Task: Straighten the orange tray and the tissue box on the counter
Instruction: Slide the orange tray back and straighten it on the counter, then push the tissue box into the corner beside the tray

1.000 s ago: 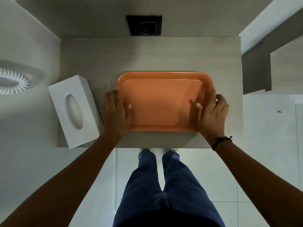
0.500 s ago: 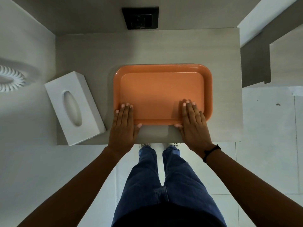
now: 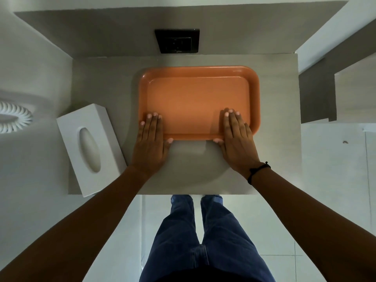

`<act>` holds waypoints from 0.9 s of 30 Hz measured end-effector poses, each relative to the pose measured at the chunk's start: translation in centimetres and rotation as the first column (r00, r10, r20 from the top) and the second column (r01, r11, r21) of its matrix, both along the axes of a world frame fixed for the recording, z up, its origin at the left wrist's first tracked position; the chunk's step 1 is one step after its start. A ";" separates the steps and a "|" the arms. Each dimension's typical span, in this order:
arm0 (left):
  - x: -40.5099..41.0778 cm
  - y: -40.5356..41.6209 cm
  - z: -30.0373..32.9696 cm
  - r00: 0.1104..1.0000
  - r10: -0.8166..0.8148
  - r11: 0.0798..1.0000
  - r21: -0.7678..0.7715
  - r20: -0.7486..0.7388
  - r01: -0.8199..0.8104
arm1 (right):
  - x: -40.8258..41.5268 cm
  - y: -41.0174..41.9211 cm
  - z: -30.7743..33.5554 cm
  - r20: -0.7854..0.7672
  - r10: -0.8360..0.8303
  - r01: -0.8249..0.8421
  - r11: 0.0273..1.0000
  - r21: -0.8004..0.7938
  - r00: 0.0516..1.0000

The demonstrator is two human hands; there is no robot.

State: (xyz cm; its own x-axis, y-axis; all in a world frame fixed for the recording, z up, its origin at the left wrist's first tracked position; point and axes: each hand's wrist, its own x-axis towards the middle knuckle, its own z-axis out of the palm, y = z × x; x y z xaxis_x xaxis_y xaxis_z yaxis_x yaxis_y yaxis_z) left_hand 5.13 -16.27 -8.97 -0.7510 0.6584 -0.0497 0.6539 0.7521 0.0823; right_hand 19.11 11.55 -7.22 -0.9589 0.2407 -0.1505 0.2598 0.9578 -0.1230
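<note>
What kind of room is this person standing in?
Probably a hotel room or a similar guest room, though I can't be sure. A small built-in counter holds an orange tray and a white tissue box, there's a dark wall socket above, and a coiled white cord hangs at the left.

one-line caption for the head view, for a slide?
Both hands, left and right, flat on the near rim of the orange tray; white tissue box sits skewed beside it.

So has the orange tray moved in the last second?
Yes. The orange tray has slid away from the person, toward the back wall: its far rim now sits much closer to the black wall socket.
</note>
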 end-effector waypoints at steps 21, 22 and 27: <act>-4.9 1.9 1.1 0.996 0.024 0.996 0.084 -0.082 -0.017 | -4.7 0.7 1.0 -0.016 0.016 -0.015 0.999 0.028 1.000; -5.0 1.5 1.7 0.994 0.074 0.992 0.110 -0.081 -0.065 | -5.0 -0.1 1.2 -0.024 0.062 -0.061 0.998 0.029 0.998; -3.9 -3.5 4.7 0.892 0.447 0.890 0.134 -0.073 -0.435 | -6.9 -7.3 1.4 -0.086 0.477 -0.481 0.876 -0.030 0.874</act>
State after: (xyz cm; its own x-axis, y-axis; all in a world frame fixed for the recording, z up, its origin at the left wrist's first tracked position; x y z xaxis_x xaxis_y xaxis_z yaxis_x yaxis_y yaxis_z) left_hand 1.21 -19.78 -4.32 -0.9624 0.2552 0.0934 0.2661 0.9545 0.1345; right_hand 12.21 4.25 -5.82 -0.9635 -0.2571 -0.0751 -0.2412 0.9548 -0.1736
